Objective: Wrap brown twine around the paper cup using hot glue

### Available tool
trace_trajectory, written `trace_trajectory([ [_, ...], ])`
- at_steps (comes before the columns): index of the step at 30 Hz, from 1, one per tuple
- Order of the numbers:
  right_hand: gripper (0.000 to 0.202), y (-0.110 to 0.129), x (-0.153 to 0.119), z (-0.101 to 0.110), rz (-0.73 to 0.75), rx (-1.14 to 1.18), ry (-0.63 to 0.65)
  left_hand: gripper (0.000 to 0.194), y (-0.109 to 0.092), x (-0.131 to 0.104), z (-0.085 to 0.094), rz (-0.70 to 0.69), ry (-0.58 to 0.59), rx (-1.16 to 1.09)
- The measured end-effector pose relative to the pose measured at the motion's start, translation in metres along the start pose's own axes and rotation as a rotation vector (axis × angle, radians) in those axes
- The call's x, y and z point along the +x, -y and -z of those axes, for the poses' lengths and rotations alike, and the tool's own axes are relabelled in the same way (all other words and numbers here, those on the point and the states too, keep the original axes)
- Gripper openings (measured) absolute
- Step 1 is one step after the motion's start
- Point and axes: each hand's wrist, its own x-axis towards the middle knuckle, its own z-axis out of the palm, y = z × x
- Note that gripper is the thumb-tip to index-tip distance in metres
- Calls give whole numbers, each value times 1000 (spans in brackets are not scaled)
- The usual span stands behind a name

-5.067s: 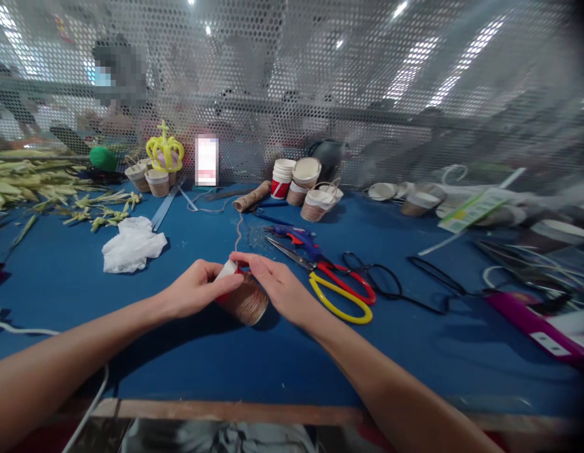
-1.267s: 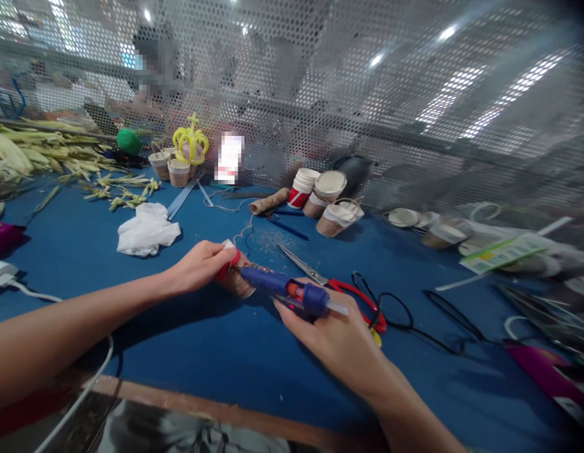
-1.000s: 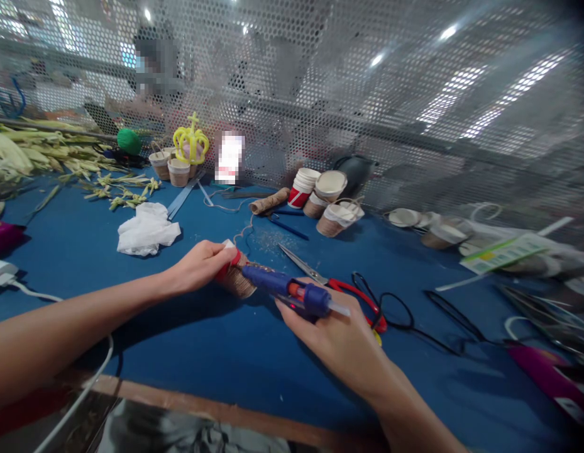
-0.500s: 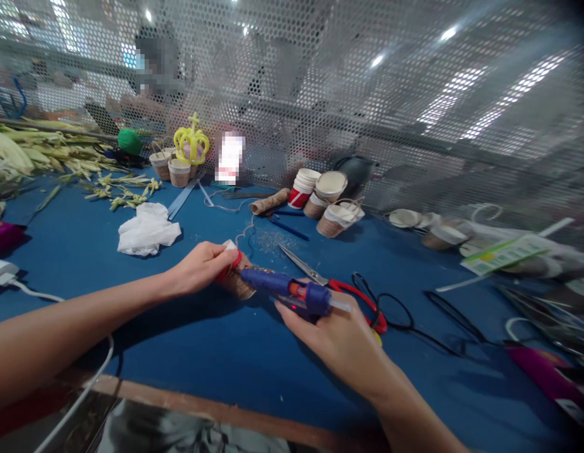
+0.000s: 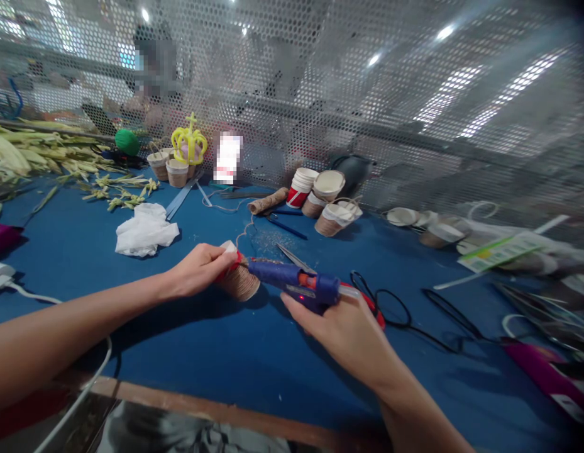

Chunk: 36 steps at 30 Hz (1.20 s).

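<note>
My left hand (image 5: 202,269) is closed around a small paper cup (image 5: 243,284), tipped on its side and partly wrapped in brown twine. A red band shows on the cup near my fingers. In my right hand (image 5: 341,321) is a blue hot glue gun (image 5: 292,280), with a clear glue stick out of its back and a small red light lit. Its nozzle points left at the cup's side; whether they touch I cannot tell. From the cup a strand of twine runs up to a twine roll (image 5: 268,201). Scissors (image 5: 294,257) with red handles lie partly hidden behind the gun.
Twine-wrapped cups (image 5: 336,217) and stacked paper cups (image 5: 302,187) stand at the back. A crumpled white cloth (image 5: 146,230) lies left, near corn husks (image 5: 18,154) and a yellow crown (image 5: 190,145). A black cord (image 5: 400,308) loops at right. Perforated metal screen (image 5: 292,82) closes the back.
The glue gun and my right hand have shifted slightly right, uncovering more of the twine-wrapped cup and hiding more of the scissors. My left hand keeps its hold on the cup.
</note>
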Motion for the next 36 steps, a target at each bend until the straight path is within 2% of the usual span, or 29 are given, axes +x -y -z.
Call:
trace_trajectory([
  [3, 21, 0, 0, 1, 25, -33, 10, 47, 0, 0, 0, -1, 13, 15],
  [8, 26, 0, 0, 2, -16, -66, -25, 47, -1, -1, 0, -12, -7, 68],
  [13, 28, 1, 0, 3, 31, -49, 12, 45, 0, -1, 1, -20, 21, 55],
  [18, 28, 2, 0, 4, -14, -85, -30, 46, 0, -1, 2, -20, -15, 104],
  [23, 27, 4, 0, 3, 3, -25, 6, 45, 0, -1, 3, -31, 30, 90],
  [27, 26, 3, 0, 3, -24, -37, -21, 44, 0, -1, 3, -39, 11, 97],
  [32, 24, 4, 0, 4, 34, -29, 23, 42, 1, -1, 3, -31, 50, 44],
  [36, 28, 1, 1, 4, 33, -78, -12, 43, 3, -1, 3, -36, 17, 76],
])
